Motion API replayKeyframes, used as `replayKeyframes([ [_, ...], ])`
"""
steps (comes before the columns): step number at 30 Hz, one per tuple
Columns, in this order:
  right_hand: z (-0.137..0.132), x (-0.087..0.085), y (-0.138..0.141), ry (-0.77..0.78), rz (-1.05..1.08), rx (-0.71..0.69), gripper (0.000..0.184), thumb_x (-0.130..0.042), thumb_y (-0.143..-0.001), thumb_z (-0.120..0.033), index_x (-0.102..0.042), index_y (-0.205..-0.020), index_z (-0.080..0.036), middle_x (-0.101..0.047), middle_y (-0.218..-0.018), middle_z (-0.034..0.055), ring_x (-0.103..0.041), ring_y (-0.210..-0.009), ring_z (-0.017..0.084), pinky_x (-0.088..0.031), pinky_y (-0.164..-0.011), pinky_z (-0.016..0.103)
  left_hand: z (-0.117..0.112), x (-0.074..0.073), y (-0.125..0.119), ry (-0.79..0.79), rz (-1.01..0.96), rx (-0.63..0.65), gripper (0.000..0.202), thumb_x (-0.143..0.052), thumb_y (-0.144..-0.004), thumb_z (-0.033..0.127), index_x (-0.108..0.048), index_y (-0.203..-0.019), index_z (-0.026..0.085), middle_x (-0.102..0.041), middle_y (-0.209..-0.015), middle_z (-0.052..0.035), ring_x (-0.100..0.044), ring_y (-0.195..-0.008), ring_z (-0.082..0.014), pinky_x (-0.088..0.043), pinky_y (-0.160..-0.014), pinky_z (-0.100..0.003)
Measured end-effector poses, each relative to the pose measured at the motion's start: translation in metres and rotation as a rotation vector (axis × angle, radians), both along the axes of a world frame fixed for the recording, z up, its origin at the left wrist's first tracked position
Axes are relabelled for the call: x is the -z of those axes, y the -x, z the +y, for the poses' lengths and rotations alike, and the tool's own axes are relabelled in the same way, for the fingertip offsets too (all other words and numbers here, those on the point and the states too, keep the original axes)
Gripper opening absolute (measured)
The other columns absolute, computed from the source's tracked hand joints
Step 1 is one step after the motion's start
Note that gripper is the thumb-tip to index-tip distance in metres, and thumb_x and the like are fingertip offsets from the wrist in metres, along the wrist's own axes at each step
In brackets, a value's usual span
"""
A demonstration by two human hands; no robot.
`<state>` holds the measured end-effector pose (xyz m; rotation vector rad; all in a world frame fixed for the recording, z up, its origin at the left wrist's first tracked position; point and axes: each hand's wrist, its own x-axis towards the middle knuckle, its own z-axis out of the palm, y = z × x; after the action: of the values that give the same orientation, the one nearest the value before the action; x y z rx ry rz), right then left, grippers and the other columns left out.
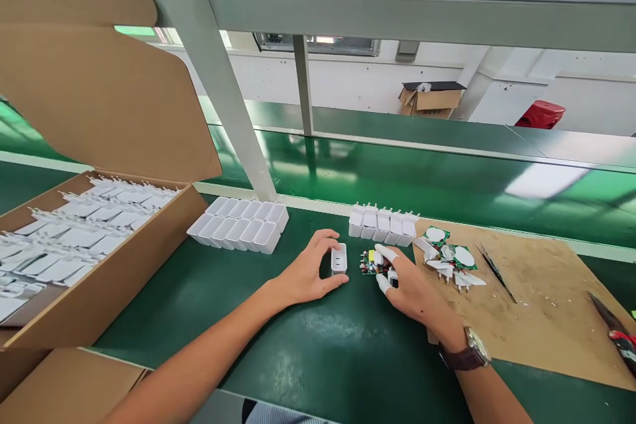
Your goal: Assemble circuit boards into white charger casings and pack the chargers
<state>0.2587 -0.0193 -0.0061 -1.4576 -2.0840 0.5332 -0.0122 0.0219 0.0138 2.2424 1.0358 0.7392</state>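
Observation:
My left hand (317, 269) curls its thumb and fingers around a small white charger housing (339, 260) standing on the green table; a slot shows in its face. Just to the right, my right hand (405, 281), with white covers on its fingertips, pinches a small circuit board (370, 262) carrying a yellow part. The board and the housing are apart. Behind my left hand stand two rows of open white housings (238, 224). A row of white pieces with plug pins (382, 224) stands behind my right hand.
An open cardboard box (144, 245) of white plug parts stands at the left. On the brown board (541, 318) at the right lie green circuit boards with white pieces (452, 256), tweezers (497, 271) and red-handled pliers (616, 331). A slanted metal post (218, 73) rises behind.

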Motion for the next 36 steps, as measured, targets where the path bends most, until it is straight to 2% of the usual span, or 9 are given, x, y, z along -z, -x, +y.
replayKeyframes([
  [2, -0.002, -0.002, 0.001, -0.006, -0.049, 0.011, 0.054, -0.049, -0.089, -0.018, -0.051, -0.143, -0.02, -0.061, -0.14, 0.0124, -0.064, -0.12, 0.027, -0.057, -0.102, 0.047, 0.001, 0.008, 0.003, 0.131, -0.031, -0.059, 0.067, -0.082, -0.08, 0.043, -0.046, -0.135, 0.025, -0.055, -0.142, -0.0139, -0.058, -0.13, -0.0308, -0.05, -0.11, -0.049],
  [5, -0.007, -0.005, 0.007, -0.117, -0.042, 0.065, 0.053, -0.051, -0.093, -0.021, -0.049, -0.146, -0.02, -0.062, -0.138, 0.014, -0.063, -0.123, 0.03, -0.056, -0.103, 0.051, 0.001, 0.017, 0.004, 0.271, -0.044, -0.114, 0.073, -0.08, -0.082, 0.044, -0.042, -0.142, 0.028, -0.061, -0.139, -0.0109, -0.061, -0.129, -0.0306, -0.049, -0.112, -0.052],
  [8, -0.015, -0.011, 0.016, -0.253, 0.08, 0.097, 0.057, -0.053, -0.097, -0.022, -0.04, -0.153, -0.024, -0.06, -0.141, 0.0136, -0.063, -0.123, 0.027, -0.061, -0.096, 0.043, 0.0, 0.021, 0.004, 0.2, -0.109, -0.089, 0.075, -0.077, -0.086, 0.035, -0.035, -0.149, 0.03, -0.06, -0.142, -0.0099, -0.058, -0.133, -0.0286, -0.045, -0.117, -0.051],
  [11, -0.023, -0.019, 0.023, -0.311, 0.145, 0.016, 0.064, -0.057, -0.097, -0.018, -0.033, -0.157, -0.028, -0.057, -0.145, 0.0122, -0.062, -0.125, 0.025, -0.063, -0.091, 0.038, -0.004, 0.019, 0.003, 0.069, -0.141, -0.014, 0.084, -0.072, -0.09, 0.028, -0.022, -0.157, 0.031, -0.058, -0.144, -0.0115, -0.056, -0.136, -0.0281, -0.043, -0.118, -0.052],
  [17, -0.026, -0.024, 0.032, -0.377, 0.055, -0.108, 0.073, -0.055, -0.094, -0.007, -0.027, -0.159, -0.027, -0.06, -0.141, 0.0131, -0.061, -0.125, 0.028, -0.058, -0.097, 0.045, -0.008, 0.014, 0.0, -0.063, -0.151, 0.071, 0.092, -0.067, -0.092, 0.017, -0.009, -0.163, 0.033, -0.058, -0.145, -0.0132, -0.055, -0.134, -0.0295, -0.047, -0.113, -0.051],
  [26, -0.026, -0.021, 0.033, -0.336, -0.006, -0.087, 0.073, -0.053, -0.095, -0.01, -0.024, -0.16, -0.025, -0.063, -0.133, 0.0126, -0.063, -0.116, 0.029, -0.059, -0.094, 0.045, -0.006, 0.014, -0.001, -0.053, -0.108, 0.084, 0.092, -0.065, -0.092, 0.014, -0.011, -0.163, 0.035, -0.058, -0.145, -0.0105, -0.05, -0.137, -0.0287, -0.046, -0.115, -0.051],
  [36, -0.024, -0.02, 0.034, -0.385, -0.04, -0.093, 0.071, -0.051, -0.095, -0.009, -0.024, -0.16, -0.02, -0.064, -0.131, 0.0152, -0.065, -0.113, 0.028, -0.059, -0.094, 0.046, -0.007, 0.015, -0.001, -0.056, -0.095, 0.103, 0.092, -0.066, -0.093, 0.015, -0.01, -0.163, 0.033, -0.057, -0.146, -0.0108, -0.048, -0.137, -0.0282, -0.046, -0.115, -0.052],
])
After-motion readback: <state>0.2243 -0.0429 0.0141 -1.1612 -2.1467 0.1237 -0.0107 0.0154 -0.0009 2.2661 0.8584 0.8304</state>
